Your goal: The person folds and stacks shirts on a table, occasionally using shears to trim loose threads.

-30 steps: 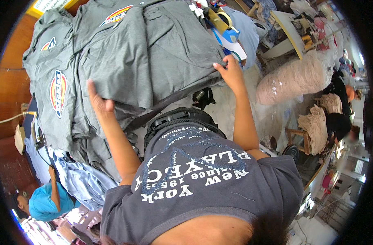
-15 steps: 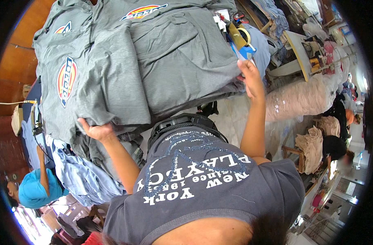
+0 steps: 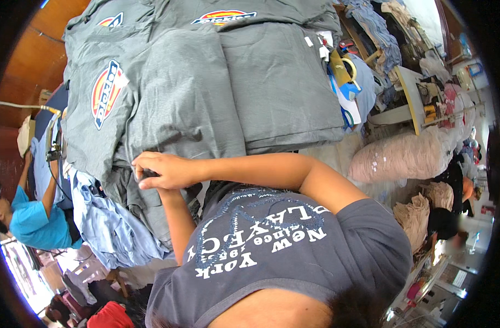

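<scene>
Grey printed garments [image 3: 179, 93] lie in a broad stack in front of me, one folded flat on top with an oval red, yellow and blue print [image 3: 105, 95] at its left. My right hand [image 3: 170, 168] reaches across to the stack's near left edge. Its fingers are curled in toward the thumb, around something small and dark that I cannot make out. Under it my left forearm [image 3: 179, 221] comes up from below. My left hand is hidden behind the right one, so its fingers do not show.
Yellow tape [image 3: 348, 71], a white card [image 3: 348, 106] and small white tags lie at the stack's right edge. Light blue garments [image 3: 113, 218] hang at left, near a person in a blue shirt [image 3: 39, 218]. A plastic-wrapped pink bundle [image 3: 395, 158] stands at right.
My right hand has left the garment's right corner and swung across to my left hand. The top garment now lies flatter. The stack appears lower and further right in view.
</scene>
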{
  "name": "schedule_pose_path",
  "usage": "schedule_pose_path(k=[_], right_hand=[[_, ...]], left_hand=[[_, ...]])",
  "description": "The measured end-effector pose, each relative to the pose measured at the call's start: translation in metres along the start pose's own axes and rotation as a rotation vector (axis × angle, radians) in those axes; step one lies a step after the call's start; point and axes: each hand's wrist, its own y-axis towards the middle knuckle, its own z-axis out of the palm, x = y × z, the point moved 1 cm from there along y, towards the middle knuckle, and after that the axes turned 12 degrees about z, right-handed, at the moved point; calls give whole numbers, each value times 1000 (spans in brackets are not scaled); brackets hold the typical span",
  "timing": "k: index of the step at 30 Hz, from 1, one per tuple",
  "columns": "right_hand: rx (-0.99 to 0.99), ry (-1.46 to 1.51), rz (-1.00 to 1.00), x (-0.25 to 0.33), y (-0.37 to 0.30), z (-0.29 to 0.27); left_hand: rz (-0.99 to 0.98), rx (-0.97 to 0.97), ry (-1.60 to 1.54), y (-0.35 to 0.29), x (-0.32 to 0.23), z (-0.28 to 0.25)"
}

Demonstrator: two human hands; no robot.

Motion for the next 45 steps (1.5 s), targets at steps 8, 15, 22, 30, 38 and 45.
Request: schedule_pose_path(k=[8, 15, 22, 30, 38, 45], right_hand=[[-277, -610, -59, -4, 58, -103], [-833, -791, 260, -51, -15, -261], [-957, -1270, 679, -78, -107, -311], [-529, -1225, 649, -120, 26, -327], [-365, -1222, 627, -124, 47, -355], [-468, -1573, -165, -96, 0, -321]], left_hand=[[-127, -160, -226, 1, -12, -10], [-240, -342, 192, 13, -45, -39], [624, 71, 1414, 65, -52, 71], [761, 1078, 1671, 137, 130, 148], [501, 919, 1754, 153, 158, 123], [529, 896, 1755, 151, 156, 126]])
